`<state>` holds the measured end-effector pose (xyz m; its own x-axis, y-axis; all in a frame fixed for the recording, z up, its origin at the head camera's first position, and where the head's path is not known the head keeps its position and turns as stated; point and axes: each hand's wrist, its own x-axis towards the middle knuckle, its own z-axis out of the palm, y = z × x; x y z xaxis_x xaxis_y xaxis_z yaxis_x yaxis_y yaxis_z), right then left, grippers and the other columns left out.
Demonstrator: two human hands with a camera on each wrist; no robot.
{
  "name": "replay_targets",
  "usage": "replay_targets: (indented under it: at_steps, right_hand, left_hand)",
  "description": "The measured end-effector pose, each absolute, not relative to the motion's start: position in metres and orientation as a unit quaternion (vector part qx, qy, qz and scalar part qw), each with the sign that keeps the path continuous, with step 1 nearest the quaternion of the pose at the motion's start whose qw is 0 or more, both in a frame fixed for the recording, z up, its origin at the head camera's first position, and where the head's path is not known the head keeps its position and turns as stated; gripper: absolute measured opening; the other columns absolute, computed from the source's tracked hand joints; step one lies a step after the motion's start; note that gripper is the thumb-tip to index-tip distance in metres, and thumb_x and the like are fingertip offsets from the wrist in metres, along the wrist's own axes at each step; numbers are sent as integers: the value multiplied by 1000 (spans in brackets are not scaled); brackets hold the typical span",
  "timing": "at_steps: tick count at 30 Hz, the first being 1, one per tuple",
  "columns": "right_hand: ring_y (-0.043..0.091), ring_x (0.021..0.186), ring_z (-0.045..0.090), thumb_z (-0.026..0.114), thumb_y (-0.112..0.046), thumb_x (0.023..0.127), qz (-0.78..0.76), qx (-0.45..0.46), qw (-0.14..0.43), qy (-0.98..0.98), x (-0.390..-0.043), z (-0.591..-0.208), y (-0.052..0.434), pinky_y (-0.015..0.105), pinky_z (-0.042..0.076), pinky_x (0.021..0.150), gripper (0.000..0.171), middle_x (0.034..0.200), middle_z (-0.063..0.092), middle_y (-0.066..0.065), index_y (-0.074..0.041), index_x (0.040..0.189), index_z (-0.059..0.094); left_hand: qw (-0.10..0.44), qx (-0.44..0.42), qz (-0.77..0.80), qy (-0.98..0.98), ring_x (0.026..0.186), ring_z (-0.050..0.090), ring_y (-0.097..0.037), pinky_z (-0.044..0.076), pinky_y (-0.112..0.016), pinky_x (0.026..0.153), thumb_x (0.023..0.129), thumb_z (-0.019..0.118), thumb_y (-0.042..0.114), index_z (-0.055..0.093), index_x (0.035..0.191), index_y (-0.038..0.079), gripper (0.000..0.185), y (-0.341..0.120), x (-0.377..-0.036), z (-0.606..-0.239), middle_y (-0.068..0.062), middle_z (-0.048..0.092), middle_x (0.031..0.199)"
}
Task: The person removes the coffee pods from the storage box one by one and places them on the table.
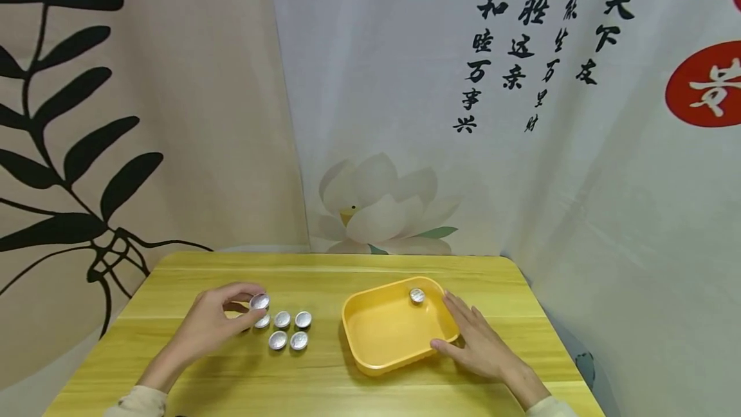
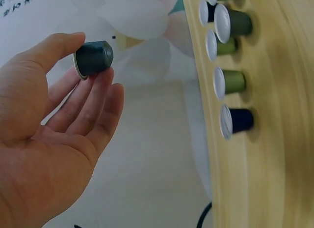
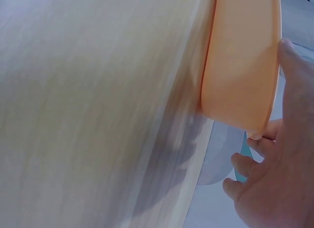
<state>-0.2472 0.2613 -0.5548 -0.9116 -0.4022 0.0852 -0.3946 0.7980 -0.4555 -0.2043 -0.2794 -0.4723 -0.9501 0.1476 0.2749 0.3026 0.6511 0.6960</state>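
My left hand (image 1: pixel 211 324) pinches a dark teal coffee capsule (image 2: pixel 94 59) between thumb and fingers, its silver lid facing the palm in the left wrist view. It is held up above several other coffee capsules (image 1: pixel 278 340), which stand lid up on the left half of the table. A yellow plastic tray (image 1: pixel 384 338) lies to the right, with one capsule (image 1: pixel 417 296) inside near its far right corner. My right hand (image 1: pixel 483 347) rests against the tray's right end, fingers extended along the side and thumb at the near rim.
All of this is on a yellow wooden table (image 1: pixel 324 398). Behind its far edge hangs a pale curtain (image 1: pixel 382 82) printed with a flower and dark writing. The standing capsules have green, dark grey and dark blue bodies in the left wrist view.
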Motion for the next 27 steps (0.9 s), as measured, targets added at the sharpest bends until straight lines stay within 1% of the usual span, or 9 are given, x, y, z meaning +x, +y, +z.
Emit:
replay_targets:
  at_steps: [8,13,18,22,25,27]
  right_hand:
    - [44,173,32,69,-69,106,-239,-208,5,948,-246,-556,263,75,21,139,105,188,27,15,-7,179,26]
    - [44,172,33,68,-70,105,-235,-207,3,950,-246,-557,264,73,22,139,105,188,27,15,-8,180,27]
    - [43,173,32,66,-72,105,-233,-205,10,951,-246,-557,264,71,22,140,106,189,25,13,-9,180,25]
    - [42,173,31,65,-73,106,-232,-204,16,951,-246,-557,263,70,22,140,106,189,24,13,-10,180,24]
    - [41,173,32,65,-73,106,-234,-205,17,950,-246,-557,263,70,22,141,106,189,24,13,-10,180,24]
    - [41,173,32,65,-73,106,-233,-206,17,950,-247,-556,262,70,22,141,106,189,24,13,-10,180,24]
  left_hand:
    - [103,-110,-390,-908,97,76,0,70,-31,88,95,94,22,82,121,20,29,-292,-193,-484,4,85,114]
    - [99,-93,-394,-909,92,76,1,68,-27,84,90,97,20,83,119,16,32,-294,-188,-499,3,85,111]
    - [75,-66,-397,-912,93,76,1,67,-22,84,89,98,20,83,116,17,32,-294,-187,-514,4,85,109]
    - [53,-49,-408,-910,94,77,-3,66,-20,85,88,98,17,83,117,14,33,-295,-186,-525,-2,85,112]
    - [43,-46,-412,-909,95,78,-5,66,-19,84,87,99,17,82,118,11,35,-295,-186,-532,-10,85,120]
    - [42,-43,-412,-909,94,79,-6,66,-19,83,86,99,18,83,116,10,35,-295,-186,-535,-13,84,126]
